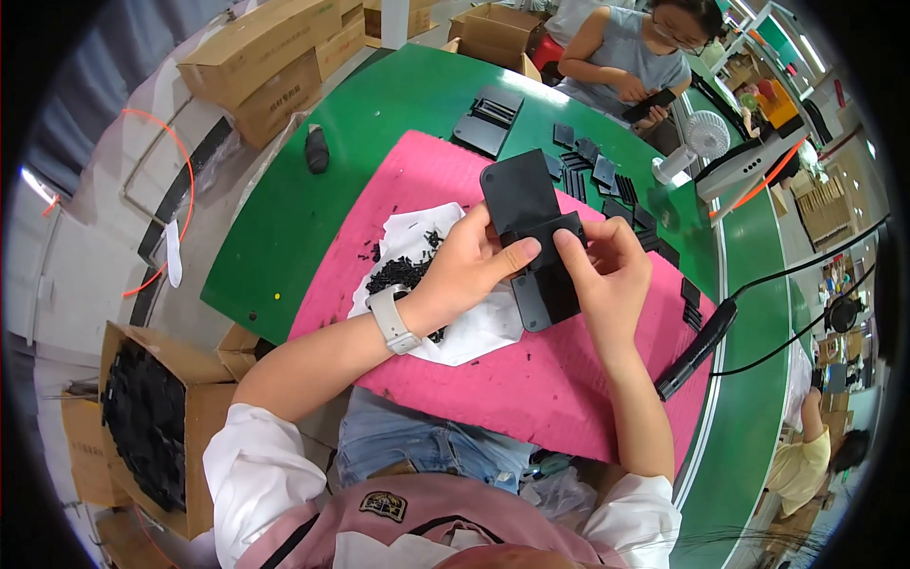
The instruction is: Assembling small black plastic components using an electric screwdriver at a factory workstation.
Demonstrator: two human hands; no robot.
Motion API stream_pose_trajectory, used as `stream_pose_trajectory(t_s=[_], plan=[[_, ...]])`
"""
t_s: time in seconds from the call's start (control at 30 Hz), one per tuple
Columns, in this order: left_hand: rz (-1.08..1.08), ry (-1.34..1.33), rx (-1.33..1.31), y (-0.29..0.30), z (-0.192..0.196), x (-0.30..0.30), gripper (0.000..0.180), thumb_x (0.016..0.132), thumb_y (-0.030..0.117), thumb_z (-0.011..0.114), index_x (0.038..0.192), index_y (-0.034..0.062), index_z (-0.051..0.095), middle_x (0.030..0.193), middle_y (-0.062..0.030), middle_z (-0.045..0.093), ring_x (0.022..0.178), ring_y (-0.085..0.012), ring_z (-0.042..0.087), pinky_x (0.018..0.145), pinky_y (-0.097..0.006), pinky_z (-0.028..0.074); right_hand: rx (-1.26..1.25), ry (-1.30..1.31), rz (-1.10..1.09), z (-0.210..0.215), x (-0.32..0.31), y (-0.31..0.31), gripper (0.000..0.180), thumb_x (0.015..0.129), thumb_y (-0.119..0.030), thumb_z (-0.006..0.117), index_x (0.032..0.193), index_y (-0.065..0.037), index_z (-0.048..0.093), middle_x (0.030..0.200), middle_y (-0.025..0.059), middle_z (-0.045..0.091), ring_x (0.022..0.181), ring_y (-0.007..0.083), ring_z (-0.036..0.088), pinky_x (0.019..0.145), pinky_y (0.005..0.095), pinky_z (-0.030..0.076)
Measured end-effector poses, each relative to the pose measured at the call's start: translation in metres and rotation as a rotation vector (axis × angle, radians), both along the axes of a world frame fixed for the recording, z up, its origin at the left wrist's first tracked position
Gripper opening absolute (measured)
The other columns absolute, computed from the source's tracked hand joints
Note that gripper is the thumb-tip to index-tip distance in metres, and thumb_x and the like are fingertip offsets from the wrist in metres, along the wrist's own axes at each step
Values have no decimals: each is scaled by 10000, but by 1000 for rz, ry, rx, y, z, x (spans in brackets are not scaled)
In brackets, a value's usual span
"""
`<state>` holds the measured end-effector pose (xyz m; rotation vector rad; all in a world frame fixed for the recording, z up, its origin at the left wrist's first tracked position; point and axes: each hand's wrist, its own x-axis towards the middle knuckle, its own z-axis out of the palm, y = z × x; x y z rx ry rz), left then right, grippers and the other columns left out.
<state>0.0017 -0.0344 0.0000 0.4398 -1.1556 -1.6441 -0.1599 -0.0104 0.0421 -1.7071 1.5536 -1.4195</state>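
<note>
Head view: a flat black plastic part, made of matte panels with rounded corners joined like a hinge, is held above the pink mat. It is gripped by the left hand, thumb pressed on its middle, and by the right hand, fingers closed on its right edge. Small black screws are heaped on a crumpled white cloth on the soft mat. A brown cardboard box at lower left is filled with black parts. A black electric screwdriver lies at the mat's right edge.
</note>
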Motion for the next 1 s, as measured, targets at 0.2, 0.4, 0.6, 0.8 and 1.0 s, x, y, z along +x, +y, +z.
stream_pose_trajectory(t_s=[0.2, 0.4, 0.6, 0.8, 1.0], plan=[[-75, -62, -30, -4, -5, 0, 354, 879, 116, 604, 1181, 3, 457, 1044, -34, 560, 866, -75, 548, 711, -235, 475, 250, 70, 257, 1, -14, -1, 416, 807, -198, 667, 1148, 13, 556, 701, 26, 582, 604, 92, 526, 544, 248, 414], [102, -599, -398, 11, 15, 48, 182, 846, 138, 627, 971, 9, 595, 848, -66, 606, 779, -139, 596, 653, -249, 468, 725, -153, 328, 15, -45, 43, 400, 843, -215, 644, 1119, 61, 556, 696, -9, 587, 586, 41, 487, 520, 194, 370], [592, -1115, -579, 16, -5, 137, 179, 695, 76, 697, 862, 31, 651, 799, -83, 580, 790, -249, 554, 679, -337, 447, 662, -196, 169, -21, -78, 78, 394, 839, -217, 662, 1070, 88, 567, 653, 4, 583, 573, 39, 486, 521, 187, 358], [543, -1191, -698, 12, -16, 144, 151, 682, 34, 702, 821, 10, 649, 775, -93, 561, 738, -233, 548, 634, -324, 438, 633, -19, 77, -24, -56, 77, 337, 833, -216, 660, 985, 79, 601, 575, 18, 570, 542, 53, 524, 477, 225, 382], [595, -1234, -875, 13, -13, 128, 106, 737, 42, 645, 730, -9, 552, 749, -115, 519, 740, -285, 536, 634, -377, 429, 388, 622, -149, -18, -50, 88, 407, 790, -395, 649, 777, 11, 660, 550, 184, 570, 555, 353, 601, 524, 412, 457]])
